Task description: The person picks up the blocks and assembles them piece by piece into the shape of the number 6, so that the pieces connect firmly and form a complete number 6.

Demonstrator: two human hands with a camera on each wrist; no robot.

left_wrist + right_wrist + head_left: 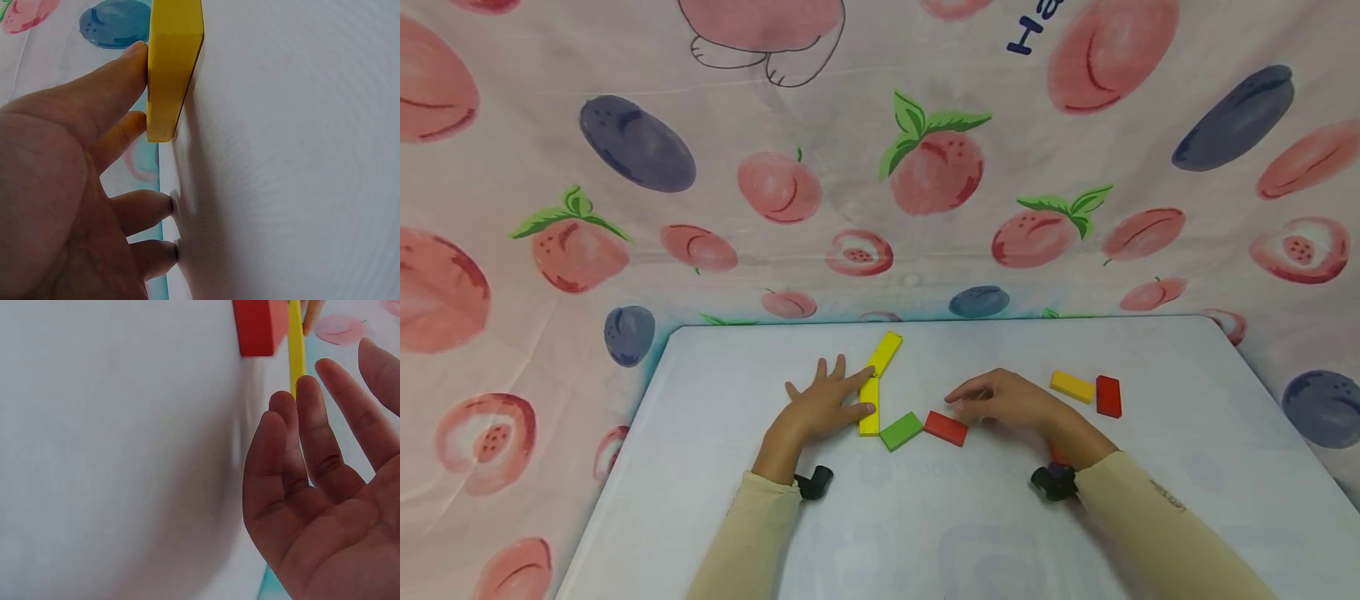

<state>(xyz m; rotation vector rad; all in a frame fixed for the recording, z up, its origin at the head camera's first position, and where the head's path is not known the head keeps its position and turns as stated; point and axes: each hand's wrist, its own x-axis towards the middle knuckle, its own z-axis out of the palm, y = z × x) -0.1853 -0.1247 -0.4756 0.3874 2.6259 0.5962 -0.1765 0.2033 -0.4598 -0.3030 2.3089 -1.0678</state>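
My left hand (820,406) lies with spread fingers beside two yellow blocks. Its thumb and index finger touch the lower yellow block (869,421) and the place where it meets the upper yellow block (887,350). In the left wrist view these fingertips press flat against the side of a yellow block (172,75). From the lower end the row goes on with a green block (901,432) and a red block (945,428), their corners nearly touching. Just above the red block my right hand (1003,397) hovers, fingers loosely bent; the right wrist view shows nothing in it.
Off to the right, a yellow block (1072,386) and a red block (1108,397) lie close together on the white table (925,525). Another red piece (1057,455) is mostly hidden under the right wrist. A fruit-print cloth (850,125) hangs behind the table's back edge.
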